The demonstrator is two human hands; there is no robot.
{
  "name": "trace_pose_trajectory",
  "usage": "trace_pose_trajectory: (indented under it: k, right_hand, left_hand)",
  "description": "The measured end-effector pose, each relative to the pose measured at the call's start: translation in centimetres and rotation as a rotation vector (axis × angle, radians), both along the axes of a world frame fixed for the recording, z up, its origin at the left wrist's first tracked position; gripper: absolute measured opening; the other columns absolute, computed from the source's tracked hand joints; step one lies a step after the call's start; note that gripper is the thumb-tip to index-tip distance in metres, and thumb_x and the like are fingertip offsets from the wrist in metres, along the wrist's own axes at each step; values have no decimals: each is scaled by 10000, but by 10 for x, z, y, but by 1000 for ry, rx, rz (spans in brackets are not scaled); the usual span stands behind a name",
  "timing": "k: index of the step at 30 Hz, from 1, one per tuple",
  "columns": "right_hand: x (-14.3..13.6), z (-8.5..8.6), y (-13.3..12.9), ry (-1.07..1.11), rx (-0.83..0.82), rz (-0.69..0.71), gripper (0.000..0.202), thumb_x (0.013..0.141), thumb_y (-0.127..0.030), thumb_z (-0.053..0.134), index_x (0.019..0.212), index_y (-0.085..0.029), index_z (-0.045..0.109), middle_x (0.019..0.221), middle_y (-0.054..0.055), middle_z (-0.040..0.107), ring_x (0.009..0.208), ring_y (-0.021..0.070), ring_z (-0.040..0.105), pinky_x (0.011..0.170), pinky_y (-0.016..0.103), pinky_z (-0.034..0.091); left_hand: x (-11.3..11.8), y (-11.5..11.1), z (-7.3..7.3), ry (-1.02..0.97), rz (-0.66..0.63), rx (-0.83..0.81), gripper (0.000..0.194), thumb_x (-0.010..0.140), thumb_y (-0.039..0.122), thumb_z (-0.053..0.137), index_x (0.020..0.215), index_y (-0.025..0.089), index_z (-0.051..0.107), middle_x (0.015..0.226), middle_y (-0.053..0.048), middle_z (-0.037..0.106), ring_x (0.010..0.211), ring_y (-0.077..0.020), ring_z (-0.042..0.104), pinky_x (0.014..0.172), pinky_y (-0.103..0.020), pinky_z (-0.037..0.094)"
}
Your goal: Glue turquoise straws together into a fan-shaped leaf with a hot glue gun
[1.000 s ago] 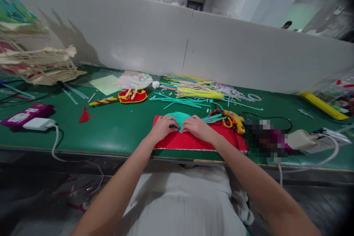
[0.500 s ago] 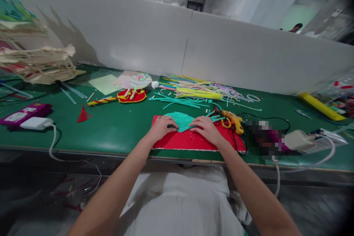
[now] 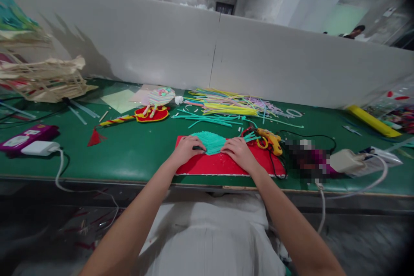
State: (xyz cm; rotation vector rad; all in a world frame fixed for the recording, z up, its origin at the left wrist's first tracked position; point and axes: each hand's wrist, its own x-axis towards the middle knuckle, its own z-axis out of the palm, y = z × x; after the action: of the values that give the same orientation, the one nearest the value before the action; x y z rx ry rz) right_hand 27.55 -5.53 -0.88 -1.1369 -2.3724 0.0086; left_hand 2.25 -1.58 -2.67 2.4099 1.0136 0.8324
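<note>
A turquoise fan-like piece (image 3: 209, 143) made of close-set strips lies over a red board (image 3: 210, 167) at the table's front edge. My left hand (image 3: 190, 147) has its fingers closed on the piece's left edge, near a small dark spot. At the right edge, the bent fingers of my right hand (image 3: 237, 150) pinch the piece. Turquoise stems (image 3: 251, 137) stick out beyond the right hand. A yellow glue gun (image 3: 271, 140) and yellow-handled scissors (image 3: 262, 141) lie at the board's right end.
Behind lie turquoise stems (image 3: 210, 118) and a pile of coloured stems (image 3: 229, 105). A red and yellow ornament (image 3: 152, 114) sits to the left, near a purple power strip (image 3: 42, 133). A white partition (image 3: 145, 39) stands behind; a person's head (image 3: 358, 30) shows beyond.
The view has shifted slightly. My right hand's fingers have drawn in a little at the piece's right edge; my left hand stays on the left edge.
</note>
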Motion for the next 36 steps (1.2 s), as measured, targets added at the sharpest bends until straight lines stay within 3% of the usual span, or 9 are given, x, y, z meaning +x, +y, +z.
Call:
trace_pose_trajectory:
  k: [7,12,15,19,23,25,27,30,36]
  right_hand:
    - [2,-7,1,172,51,-119,163,855,-368,569,897,-247,670,950,29,664,959,189,562,880,361,355]
    - [8,-14,9,296,117,-320,224,867,-393,534,883,-235,691,915,49,646,903,204,563,840,372,394]
    - [7,-17,11,240,110,-339,250,847,-436,552,933,-246,690,963,59,640,940,220,555,848,386,386]
    - [5,-17,10,169,81,-318,254,856,-438,539,946,-247,680,976,57,643,968,220,555,853,388,371]
    - [6,-20,12,161,71,-321,267,852,-452,538,930,-234,672,965,56,647,953,217,559,846,379,371]
    - [7,-21,13,160,73,-321,275,856,-460,529,927,-233,668,962,55,648,948,215,558,849,377,367]
    - [7,-21,13,154,70,-325,284,859,-465,520,929,-229,662,960,54,650,949,215,555,851,375,364]
    - [5,-19,12,155,64,-331,292,859,-468,517,929,-217,649,957,57,655,958,217,554,855,370,363]
    - [5,-15,10,325,169,-435,282,870,-458,506,889,-201,620,912,52,659,915,208,568,861,356,363]
  left_hand:
    - [-1,-6,12,-119,84,6,164,843,287,553,853,236,709,892,-30,675,870,-170,602,831,-313,434]
    - [-14,-3,9,-213,644,106,286,891,285,415,913,206,689,949,-76,640,930,-212,580,857,-356,430]
    - [-16,0,1,-134,775,88,285,883,311,427,824,210,687,949,-91,637,949,-242,567,903,-423,390]
    - [-13,3,-4,-123,708,23,205,832,359,531,749,225,663,995,-82,654,1007,-264,555,1012,-546,246]
    - [-11,2,4,-185,640,-12,99,786,294,593,749,219,648,1041,-67,658,1081,-271,537,1043,-601,153]
    - [-11,0,9,-252,588,-18,77,787,270,582,775,220,639,1024,-53,669,1119,-260,526,1056,-563,187]
    - [-10,-2,12,-377,511,-86,93,785,282,573,827,213,619,988,-50,677,1076,-237,564,1019,-486,314]
    - [-6,-2,12,-584,393,-302,272,722,346,634,930,195,545,860,-43,674,850,-198,642,800,-361,489]
    - [-2,-3,17,-824,308,-491,494,595,365,733,969,195,460,673,46,604,607,-110,590,588,-226,467]
